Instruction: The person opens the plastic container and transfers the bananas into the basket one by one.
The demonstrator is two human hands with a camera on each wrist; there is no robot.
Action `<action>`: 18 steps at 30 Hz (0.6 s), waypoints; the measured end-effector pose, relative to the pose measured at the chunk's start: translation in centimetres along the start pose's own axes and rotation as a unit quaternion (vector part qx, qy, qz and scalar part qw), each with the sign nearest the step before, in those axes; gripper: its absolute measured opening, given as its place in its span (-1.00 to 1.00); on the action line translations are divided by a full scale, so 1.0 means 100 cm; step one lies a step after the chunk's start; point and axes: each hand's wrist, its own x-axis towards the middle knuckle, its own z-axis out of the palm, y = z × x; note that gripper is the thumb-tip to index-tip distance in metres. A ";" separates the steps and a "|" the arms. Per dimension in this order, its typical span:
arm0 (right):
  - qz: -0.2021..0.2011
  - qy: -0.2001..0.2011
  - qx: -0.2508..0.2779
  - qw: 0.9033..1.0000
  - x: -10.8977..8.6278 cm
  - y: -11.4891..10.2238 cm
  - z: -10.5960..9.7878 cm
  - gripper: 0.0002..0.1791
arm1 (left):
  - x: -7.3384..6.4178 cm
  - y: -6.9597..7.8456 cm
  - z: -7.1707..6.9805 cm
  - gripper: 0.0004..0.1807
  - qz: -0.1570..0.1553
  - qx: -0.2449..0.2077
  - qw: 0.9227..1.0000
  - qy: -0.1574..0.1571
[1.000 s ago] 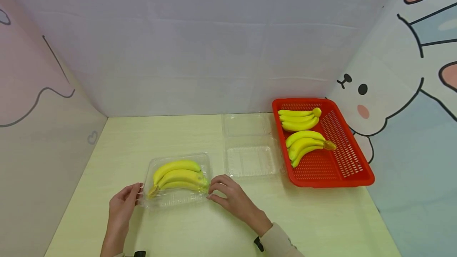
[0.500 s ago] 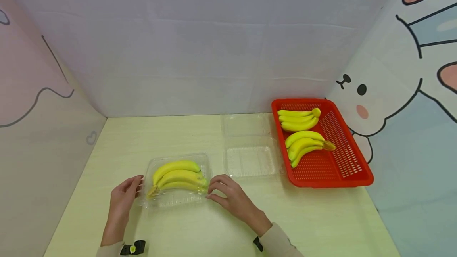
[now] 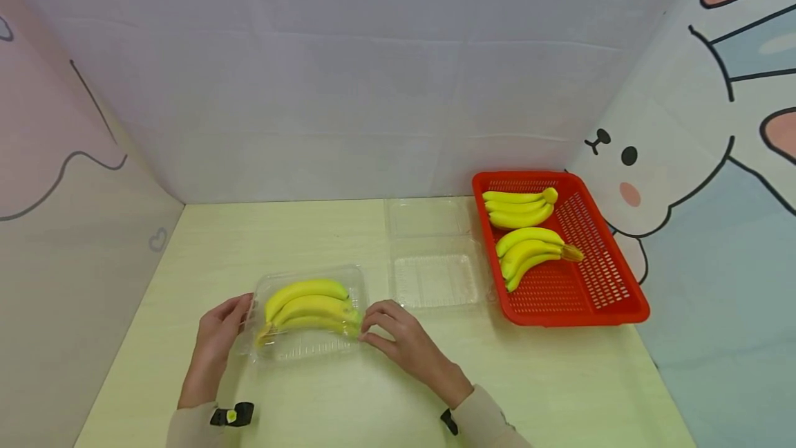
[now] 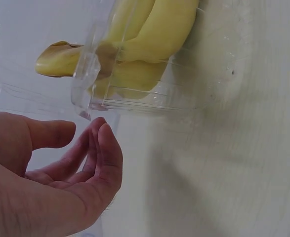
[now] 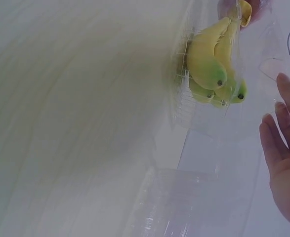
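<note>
A clear plastic clamshell box (image 3: 298,348) lies on the table with a bunch of yellow bananas (image 3: 311,310) inside, seen through its lid. At the box's left edge is my left hand (image 3: 218,334); in the left wrist view its fingertips (image 4: 105,136) are right beside the rim, thumb apart from the fingers. My right hand (image 3: 407,344) reaches the box's right edge. In the right wrist view the thumb and fingers of that hand stand apart around a clear corner of the lid, near the green banana tips (image 5: 219,81).
A second clear clamshell box (image 3: 438,282) lies unfolded to the right, its lid toward the back wall. Beside it a red plastic basket (image 3: 597,296) holds two more banana bunches (image 3: 528,254). Printed fabric walls (image 3: 373,88) enclose the table (image 3: 373,406) at the back and sides.
My left hand has moved up along the box's left edge, away from the near corner. The right hand and the box have hardly moved.
</note>
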 end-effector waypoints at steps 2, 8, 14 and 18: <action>-0.005 0.001 -0.003 1.000 0.001 0.000 -0.001 -0.78 | 0.001 0.001 0.000 -0.37 0.000 0.006 1.000 -0.004; -0.006 0.002 -0.006 1.000 0.003 0.000 -0.002 -0.74 | 0.007 0.002 0.000 -0.35 0.011 0.019 1.000 -0.020; -0.001 -0.001 0.003 1.000 0.007 0.000 -0.004 -0.80 | 0.011 0.004 0.001 -0.39 0.016 0.028 0.999 -0.027; -0.013 -0.001 0.004 1.000 0.009 0.000 -0.005 -0.81 | 0.014 0.005 0.002 -0.43 0.017 0.033 0.999 -0.023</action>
